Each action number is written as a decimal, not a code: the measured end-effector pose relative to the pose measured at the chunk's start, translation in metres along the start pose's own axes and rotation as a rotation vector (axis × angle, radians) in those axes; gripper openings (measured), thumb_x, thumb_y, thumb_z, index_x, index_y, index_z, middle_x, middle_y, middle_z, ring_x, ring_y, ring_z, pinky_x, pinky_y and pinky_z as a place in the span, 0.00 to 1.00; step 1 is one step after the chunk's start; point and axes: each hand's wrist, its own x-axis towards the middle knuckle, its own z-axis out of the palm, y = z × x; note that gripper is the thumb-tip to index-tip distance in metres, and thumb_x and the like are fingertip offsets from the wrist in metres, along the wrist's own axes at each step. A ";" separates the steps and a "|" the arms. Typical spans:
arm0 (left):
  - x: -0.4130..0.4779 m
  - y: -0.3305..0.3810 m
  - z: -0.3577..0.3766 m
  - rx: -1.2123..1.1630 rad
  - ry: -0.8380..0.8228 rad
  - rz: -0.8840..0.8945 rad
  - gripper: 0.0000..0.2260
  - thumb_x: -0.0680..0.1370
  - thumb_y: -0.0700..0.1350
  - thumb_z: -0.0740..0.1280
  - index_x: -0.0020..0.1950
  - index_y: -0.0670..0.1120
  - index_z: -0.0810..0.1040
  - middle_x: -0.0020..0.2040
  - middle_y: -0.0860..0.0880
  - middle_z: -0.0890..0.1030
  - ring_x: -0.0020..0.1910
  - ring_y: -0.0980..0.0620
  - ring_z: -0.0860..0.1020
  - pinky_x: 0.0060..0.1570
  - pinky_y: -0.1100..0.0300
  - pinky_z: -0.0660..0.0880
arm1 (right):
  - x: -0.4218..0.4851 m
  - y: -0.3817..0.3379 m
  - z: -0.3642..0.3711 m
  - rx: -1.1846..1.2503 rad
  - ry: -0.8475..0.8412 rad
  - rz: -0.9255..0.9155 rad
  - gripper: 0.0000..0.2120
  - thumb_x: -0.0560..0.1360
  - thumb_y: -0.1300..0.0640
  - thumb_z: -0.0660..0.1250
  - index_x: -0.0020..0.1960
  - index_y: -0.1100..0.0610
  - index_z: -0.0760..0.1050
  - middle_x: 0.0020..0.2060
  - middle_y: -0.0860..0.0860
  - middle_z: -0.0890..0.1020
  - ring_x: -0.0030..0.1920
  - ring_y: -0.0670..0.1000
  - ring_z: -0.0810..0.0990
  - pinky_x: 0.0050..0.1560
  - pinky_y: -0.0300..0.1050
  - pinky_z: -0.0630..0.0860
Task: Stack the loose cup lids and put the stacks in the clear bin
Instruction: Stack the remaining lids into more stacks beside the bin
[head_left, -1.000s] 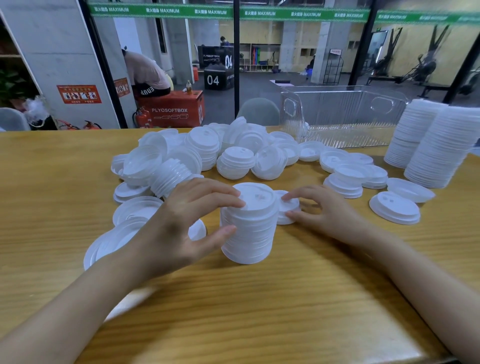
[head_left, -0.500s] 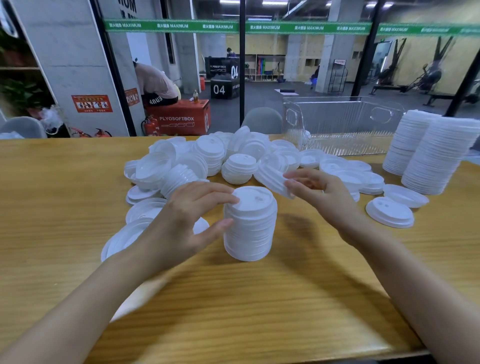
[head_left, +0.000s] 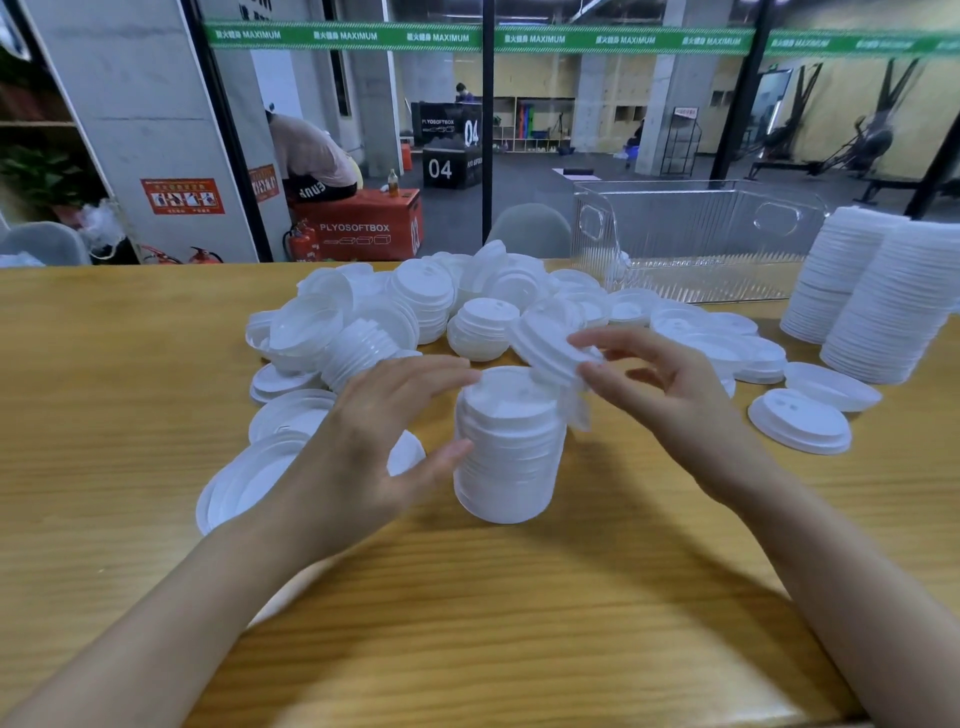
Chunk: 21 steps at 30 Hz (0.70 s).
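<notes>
**Tilted lid at the top of the short stack**

Mid-surface, nearest the person: short stack (head_left: 509, 447) of white plastic cup lids, standing upright. Nested rims show as fine ridges down its side. The top lid is round, with a raised centre and a small sip hole.

The left hand (head_left: 363, 447) holds it, thumb on the side wall and fingers curved over to the top rim. The right hand (head_left: 670, 384) pinches a single lid (head_left: 550, 353) between thumb and fingers. It is tilted, lower edge at the stack's top right; the edge is blurred, so contact is unclear.

Behind: loose lids (head_left: 441, 306) in a jumbled heap, some face up, some inverted, thin and slightly translucent.

Back right: clear bin (head_left: 696, 239) with ribbed transparent walls and oval handle cut-outs. Two tall stacks (head_left: 883, 296) stand just right of it.

The surface (head_left: 519, 597) is yellow wood-grain, matte.
</notes>
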 end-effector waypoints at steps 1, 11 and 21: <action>0.000 0.001 -0.001 0.003 0.020 -0.008 0.20 0.78 0.54 0.65 0.68 0.51 0.71 0.66 0.56 0.75 0.66 0.57 0.71 0.65 0.55 0.69 | -0.001 -0.003 0.003 -0.030 -0.048 -0.044 0.15 0.71 0.39 0.68 0.55 0.40 0.81 0.56 0.38 0.81 0.62 0.44 0.75 0.63 0.42 0.69; -0.001 0.002 -0.001 -0.005 0.018 -0.008 0.19 0.77 0.52 0.65 0.67 0.51 0.70 0.65 0.55 0.75 0.66 0.55 0.72 0.63 0.49 0.71 | -0.003 -0.009 0.014 -0.175 -0.199 -0.181 0.13 0.72 0.40 0.67 0.55 0.39 0.79 0.57 0.36 0.78 0.65 0.47 0.70 0.64 0.36 0.64; -0.004 0.000 -0.001 -0.004 -0.026 0.010 0.17 0.78 0.52 0.65 0.66 0.53 0.72 0.66 0.55 0.74 0.67 0.53 0.72 0.61 0.45 0.72 | -0.003 -0.002 0.001 -0.178 -0.087 -0.132 0.20 0.73 0.38 0.64 0.63 0.39 0.76 0.60 0.35 0.78 0.65 0.43 0.72 0.62 0.31 0.64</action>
